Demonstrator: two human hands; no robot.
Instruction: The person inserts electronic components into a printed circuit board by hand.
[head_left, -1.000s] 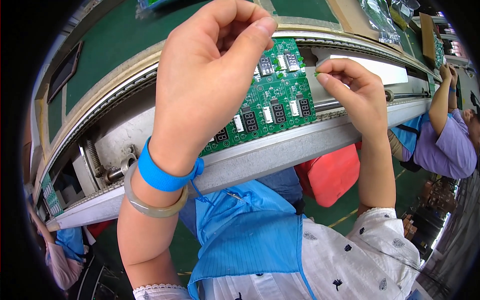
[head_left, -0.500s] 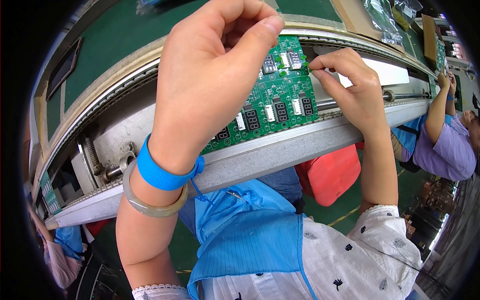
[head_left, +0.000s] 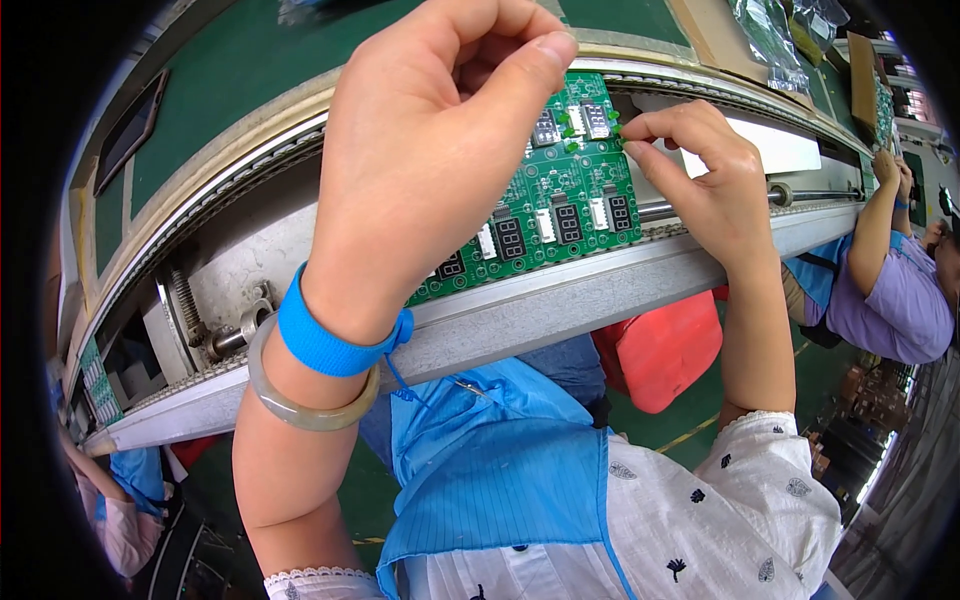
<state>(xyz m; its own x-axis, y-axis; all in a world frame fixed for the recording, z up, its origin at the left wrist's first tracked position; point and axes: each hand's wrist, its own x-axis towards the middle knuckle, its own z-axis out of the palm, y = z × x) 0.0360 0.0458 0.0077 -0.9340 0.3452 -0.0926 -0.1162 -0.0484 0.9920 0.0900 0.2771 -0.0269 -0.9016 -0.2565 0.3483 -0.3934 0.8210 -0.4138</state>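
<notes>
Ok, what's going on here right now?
Someone is working bare-handed over a green circuit board that lies along a metal rail. Their right hand is at the board's right edge, close to some small green parts. The left hand is above the board, hiding some of it. Whether either grip holds anything isn't clear.

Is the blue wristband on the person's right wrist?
No, the blue wristband circles the wrist of the left hand, beside a pale bangle.
</notes>
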